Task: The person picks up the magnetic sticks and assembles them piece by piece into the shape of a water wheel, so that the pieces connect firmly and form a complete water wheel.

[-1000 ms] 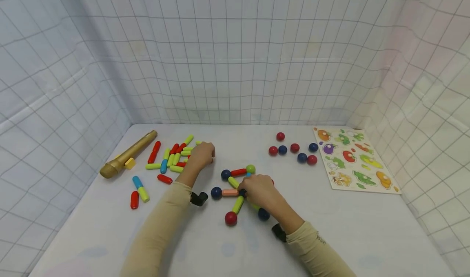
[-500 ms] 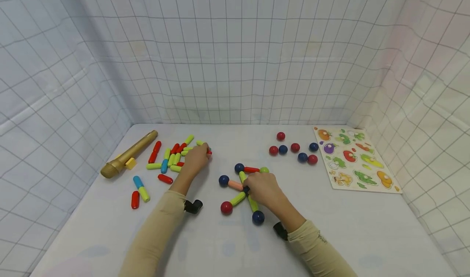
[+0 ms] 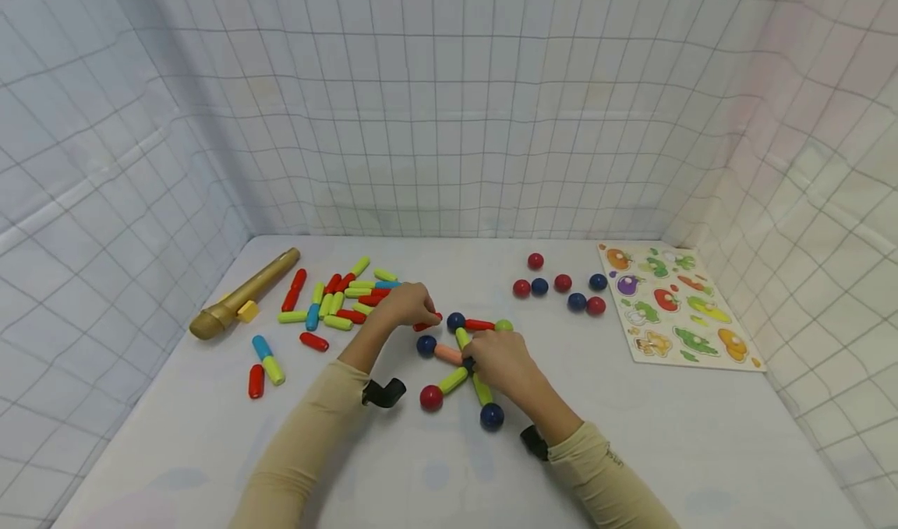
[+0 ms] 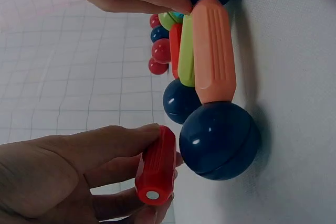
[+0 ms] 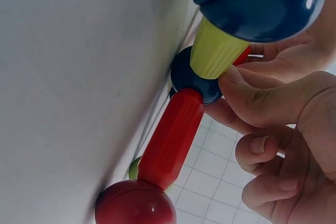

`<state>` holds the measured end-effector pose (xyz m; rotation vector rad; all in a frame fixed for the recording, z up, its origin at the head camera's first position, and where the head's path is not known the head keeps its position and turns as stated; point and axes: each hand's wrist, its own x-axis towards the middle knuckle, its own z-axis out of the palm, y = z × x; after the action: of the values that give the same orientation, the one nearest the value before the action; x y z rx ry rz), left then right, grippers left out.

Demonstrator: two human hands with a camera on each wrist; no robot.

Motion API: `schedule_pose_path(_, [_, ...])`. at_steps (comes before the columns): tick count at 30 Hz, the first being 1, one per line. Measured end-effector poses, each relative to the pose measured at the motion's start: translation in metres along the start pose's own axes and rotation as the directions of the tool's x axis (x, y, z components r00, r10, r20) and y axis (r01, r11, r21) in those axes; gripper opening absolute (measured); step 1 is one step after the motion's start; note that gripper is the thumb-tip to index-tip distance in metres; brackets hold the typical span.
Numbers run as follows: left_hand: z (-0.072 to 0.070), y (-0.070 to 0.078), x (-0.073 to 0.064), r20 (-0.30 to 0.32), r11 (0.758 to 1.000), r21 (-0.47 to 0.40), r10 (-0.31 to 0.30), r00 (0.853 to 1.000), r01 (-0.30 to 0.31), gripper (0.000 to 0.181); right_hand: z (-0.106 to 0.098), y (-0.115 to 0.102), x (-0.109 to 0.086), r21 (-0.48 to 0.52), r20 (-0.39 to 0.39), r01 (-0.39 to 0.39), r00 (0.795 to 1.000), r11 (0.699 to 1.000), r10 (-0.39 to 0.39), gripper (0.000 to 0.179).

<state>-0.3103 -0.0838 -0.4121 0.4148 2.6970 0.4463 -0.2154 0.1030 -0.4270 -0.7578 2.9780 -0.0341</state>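
My left hand (image 3: 407, 307) pinches a short red magnetic stick (image 4: 157, 167) between thumb and fingers; a silvery disc shows at its near end. It hovers just left of the star-shaped build of sticks and balls, close to a dark blue ball (image 4: 219, 141) on the end of a salmon stick (image 4: 214, 51). My right hand (image 3: 500, 360) pinches the build's central dark blue ball (image 5: 184, 72) with thumb and forefinger. From that hub, lime sticks (image 3: 482, 389) and a red stick (image 5: 172, 137) reach out to balls; the right hand hides part of the build in the head view.
Loose lime, red and blue sticks (image 3: 339, 303) lie on the left, near a gold hammer-like stick (image 3: 245, 294) with yellow bits. Red and dark blue balls (image 3: 563, 283) sit at the back right. A vegetable picture board (image 3: 677, 307) lies at the far right.
The right hand turned the build and then stayed put. My left hand reached into the loose sticks, then came right towards the build with a red stick.
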Motion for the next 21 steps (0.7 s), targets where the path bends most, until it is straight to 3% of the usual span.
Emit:
schedule_pose_path(6, [0.005, 0.013, 0.008, 0.056, 0.998, 0.053, -0.020, 0.998, 0.017, 0.026, 0.000, 0.000, 0.000, -0.005, -0.003, -0.002, 1.000, 1.000, 0.002, 0.024])
schedule_pose_path(21, [0.012, 0.015, 0.014, 0.011, 0.998, 0.065, 0.017, 1.000, -0.018, 0.026, 0.000, -0.001, -0.001, -0.010, -0.037, 0.021, 0.999, 1.000, -0.021, 0.018])
